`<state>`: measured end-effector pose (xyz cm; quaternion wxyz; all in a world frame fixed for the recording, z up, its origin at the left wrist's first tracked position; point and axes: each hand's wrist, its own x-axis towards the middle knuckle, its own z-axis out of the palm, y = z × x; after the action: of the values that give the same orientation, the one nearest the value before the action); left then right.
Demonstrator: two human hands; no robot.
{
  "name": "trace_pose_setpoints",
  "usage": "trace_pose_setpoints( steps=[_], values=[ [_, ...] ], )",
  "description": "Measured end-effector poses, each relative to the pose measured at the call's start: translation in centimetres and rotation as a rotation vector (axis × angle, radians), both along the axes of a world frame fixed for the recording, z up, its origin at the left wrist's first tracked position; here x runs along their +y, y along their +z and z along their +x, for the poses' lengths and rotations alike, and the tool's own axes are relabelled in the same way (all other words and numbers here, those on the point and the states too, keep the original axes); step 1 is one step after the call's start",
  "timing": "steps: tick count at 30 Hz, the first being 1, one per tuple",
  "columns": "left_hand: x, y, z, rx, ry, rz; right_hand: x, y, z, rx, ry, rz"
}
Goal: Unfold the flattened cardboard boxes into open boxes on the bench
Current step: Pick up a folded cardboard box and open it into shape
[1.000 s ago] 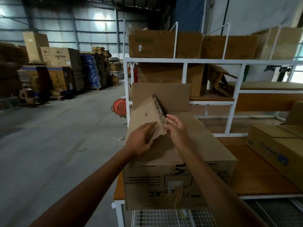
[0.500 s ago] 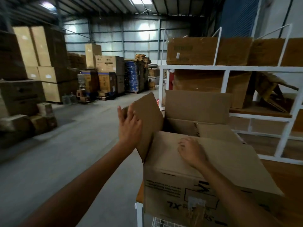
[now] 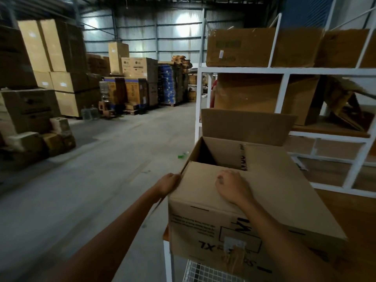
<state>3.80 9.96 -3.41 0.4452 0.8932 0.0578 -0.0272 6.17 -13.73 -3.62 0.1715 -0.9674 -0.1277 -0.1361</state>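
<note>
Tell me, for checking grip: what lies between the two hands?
The near top flap of the cardboard box, from left hand to right hand; head view.

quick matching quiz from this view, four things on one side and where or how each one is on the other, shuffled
Column one:
1. left hand
2. right hand
3. far flap
4. green scrap

Column two:
a. lying on the concrete floor
b. standing upright
c. resting on top of the near flap
d. against the left side of the box

Pairs: 1-d, 2-c, 3-b, 4-a
</note>
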Motion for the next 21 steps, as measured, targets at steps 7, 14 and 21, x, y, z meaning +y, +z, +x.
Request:
trace_pose_setpoints(
  steps=[7, 14, 21],
  values=[
    [-1.1, 1.4, 2.4, 0.062, -0.158, 0.280, 0.5, 0.7, 0.0, -0.033, -0.046, -0.033],
    [-2.8, 2.1, 2.3, -0.179, 0.010, 0.090, -0.3, 2.3, 0.0, 0.035, -0.171, -0.093],
    [-1.6, 5.2, 2.7, -0.150, 0.112, -0.845, -1.1, 8.0, -1.9, -0.080, -0.242, -0.066]
  ],
)
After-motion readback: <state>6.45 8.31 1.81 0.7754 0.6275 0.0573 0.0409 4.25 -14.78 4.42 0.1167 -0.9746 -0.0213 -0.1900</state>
